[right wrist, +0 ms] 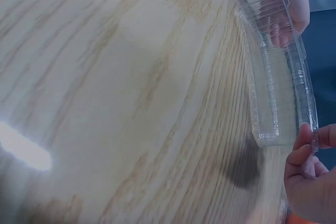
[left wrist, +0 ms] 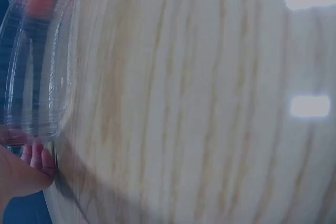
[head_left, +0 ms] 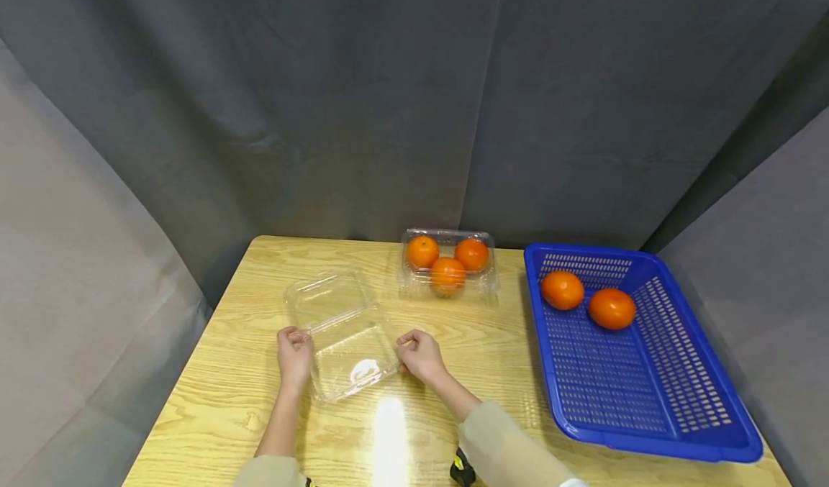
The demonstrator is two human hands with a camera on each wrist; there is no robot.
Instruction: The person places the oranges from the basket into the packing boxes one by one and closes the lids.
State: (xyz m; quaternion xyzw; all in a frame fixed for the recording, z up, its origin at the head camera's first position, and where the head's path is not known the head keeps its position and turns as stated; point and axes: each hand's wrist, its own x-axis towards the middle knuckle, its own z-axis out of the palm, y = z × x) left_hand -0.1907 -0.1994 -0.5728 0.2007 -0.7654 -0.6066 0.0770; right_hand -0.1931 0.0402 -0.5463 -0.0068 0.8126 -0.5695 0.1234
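A clear plastic clamshell box (head_left: 352,339) lies opened out between my two hands, tilted over the left part of the table. My left hand (head_left: 295,357) grips its left edge; in the left wrist view the thumb and fingers of the left hand (left wrist: 26,169) are at its end. On the opposite edge, my right hand (head_left: 419,354) pinches the rim, and the right wrist view shows the right hand (right wrist: 312,171) with thumb and fingertips on the thin plastic. Nothing is inside this clamshell box (right wrist: 275,72).
Behind, a second clear clamshell box (head_left: 447,237) holds three orange fruits (head_left: 447,276). A blue plastic basket (head_left: 648,451) with two more orange fruits (head_left: 612,308) stands at the right. Grey curtains (head_left: 363,106) hang behind the wooden table (head_left: 214,393).
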